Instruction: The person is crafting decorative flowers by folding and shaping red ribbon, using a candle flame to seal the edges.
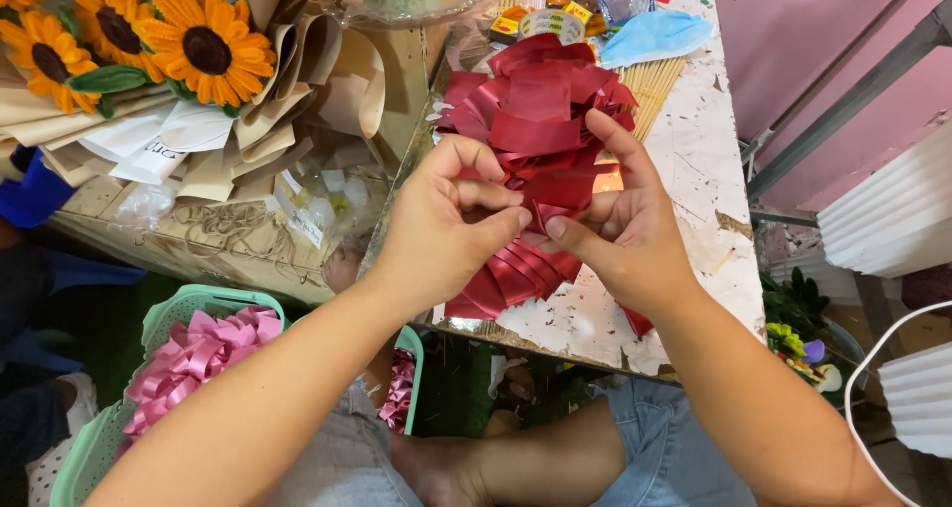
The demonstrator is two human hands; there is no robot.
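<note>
Both hands [535, 225] pinch (seemingly satin) red ribbon [540, 120].

Dark red ribbon pieces [535, 120], pink ribbons [198, 353], green basket [169, 304]

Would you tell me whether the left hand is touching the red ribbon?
Touching: the head view shows the left hand pinching a red ribbon fold.

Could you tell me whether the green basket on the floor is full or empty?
Full: pink ribbon pieces heap above the green basket rim.
</note>
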